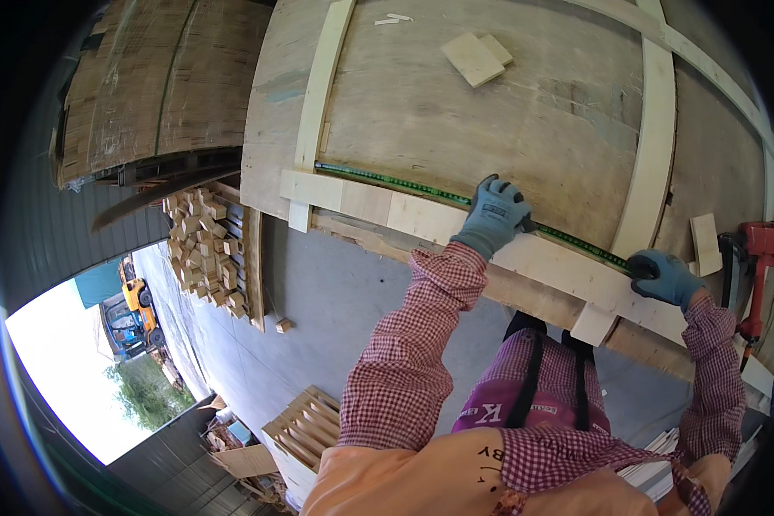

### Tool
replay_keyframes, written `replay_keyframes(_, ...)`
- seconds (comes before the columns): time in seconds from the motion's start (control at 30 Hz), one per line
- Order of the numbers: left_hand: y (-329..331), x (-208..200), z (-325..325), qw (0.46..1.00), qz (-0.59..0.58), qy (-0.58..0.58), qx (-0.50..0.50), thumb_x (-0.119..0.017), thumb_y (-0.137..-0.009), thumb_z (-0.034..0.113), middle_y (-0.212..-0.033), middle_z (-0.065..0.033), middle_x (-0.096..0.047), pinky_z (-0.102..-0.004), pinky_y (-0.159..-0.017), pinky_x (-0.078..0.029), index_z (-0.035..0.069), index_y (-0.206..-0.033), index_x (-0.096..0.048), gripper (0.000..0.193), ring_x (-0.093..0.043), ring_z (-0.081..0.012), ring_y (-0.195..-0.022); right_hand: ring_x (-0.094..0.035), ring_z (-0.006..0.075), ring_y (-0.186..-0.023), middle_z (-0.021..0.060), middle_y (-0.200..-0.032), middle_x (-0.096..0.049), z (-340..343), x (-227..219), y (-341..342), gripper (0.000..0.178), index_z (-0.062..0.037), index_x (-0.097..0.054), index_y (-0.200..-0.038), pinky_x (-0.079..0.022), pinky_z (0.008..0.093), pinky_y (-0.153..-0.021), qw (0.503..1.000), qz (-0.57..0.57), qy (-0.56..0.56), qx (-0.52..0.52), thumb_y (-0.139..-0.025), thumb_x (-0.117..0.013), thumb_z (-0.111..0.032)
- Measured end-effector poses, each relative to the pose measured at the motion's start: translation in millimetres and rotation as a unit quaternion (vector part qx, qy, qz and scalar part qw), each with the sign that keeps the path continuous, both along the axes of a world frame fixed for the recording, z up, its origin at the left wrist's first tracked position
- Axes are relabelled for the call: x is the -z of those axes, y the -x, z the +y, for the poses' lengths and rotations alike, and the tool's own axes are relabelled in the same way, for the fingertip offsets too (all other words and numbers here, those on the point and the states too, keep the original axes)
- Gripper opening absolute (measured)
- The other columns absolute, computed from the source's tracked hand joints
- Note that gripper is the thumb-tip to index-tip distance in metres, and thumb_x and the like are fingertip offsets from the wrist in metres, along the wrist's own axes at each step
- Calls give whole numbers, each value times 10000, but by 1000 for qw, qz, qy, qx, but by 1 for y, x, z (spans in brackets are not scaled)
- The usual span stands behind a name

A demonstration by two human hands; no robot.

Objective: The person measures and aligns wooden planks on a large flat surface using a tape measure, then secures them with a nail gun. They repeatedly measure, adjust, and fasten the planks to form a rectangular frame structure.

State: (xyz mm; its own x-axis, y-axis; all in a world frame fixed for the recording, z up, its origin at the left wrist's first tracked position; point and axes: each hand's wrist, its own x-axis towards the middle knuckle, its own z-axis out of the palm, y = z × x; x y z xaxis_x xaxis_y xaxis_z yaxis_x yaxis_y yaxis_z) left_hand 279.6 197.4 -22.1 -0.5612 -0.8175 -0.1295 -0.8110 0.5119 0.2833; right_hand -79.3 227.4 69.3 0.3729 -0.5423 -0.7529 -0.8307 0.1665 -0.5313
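Note:
A green tape measure blade [396, 181] stretches along the far edge of a pale wooden plank [430, 215], starting near a crosswise slat [322, 95] on the left. My gloved left hand [494, 211] lies over the blade at mid-length, its fingers bent onto it against the plank. Farther right, my gloved right hand [666, 277] is closed round the dark case at the blade's other end; the glove hides most of the case. Both gloves are blue-grey with dark fingertips. The plank rests across the slats on a large plywood panel [490, 120].
Two small wood squares [473, 58] lie on the panel. A red nail gun [757, 275] and a short wood block [705, 244] are beyond my right hand. Cut wood blocks [202, 245] are piled on the left; a slatted wooden pallet [305, 426] stands lower down. Outside is a yellow vehicle [138, 301].

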Motion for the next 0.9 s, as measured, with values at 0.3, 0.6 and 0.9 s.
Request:
replay_keyframes(0.3, -16, 16, -14, 992, 109, -57, 32, -755, -622, 249, -950, -19, -580, -496, -958, -347, 224, -817, -666, 216, -486, -310, -1052, -603, 308, -991, 145, -1077, -602, 29, -6, 51, 614, -170, -564, -1266, -480, 379, -889, 985, 53, 144, -79, -710, -692, -398)
replay_keyframes(0.6, -16, 11, -14, 998, 14, -20, 51, -699, -634, 114, -1063, -74, -569, -508, -957, -321, 171, -931, -664, 305, -452, -358, -1111, -604, 287, -918, 123, -972, -597, 64, 11, 114, 516, -113, -597, -1187, -479, 380, -850, 987, 83, 135, -6, -732, -674, -343)
replay_keyframes(0.9, -19, -2, -10, 1000, -11, -4, 27, -743, -654, 161, -1150, -67, -559, -497, -996, -315, 204, -1067, -642, 427, -437, -333, -1165, -616, 298, -899, 130, -983, -601, 56, 20, 112, 487, -109, -610, -1149, -485, 373, -839, 990, 72, 123, -18, -743, -651, -375)
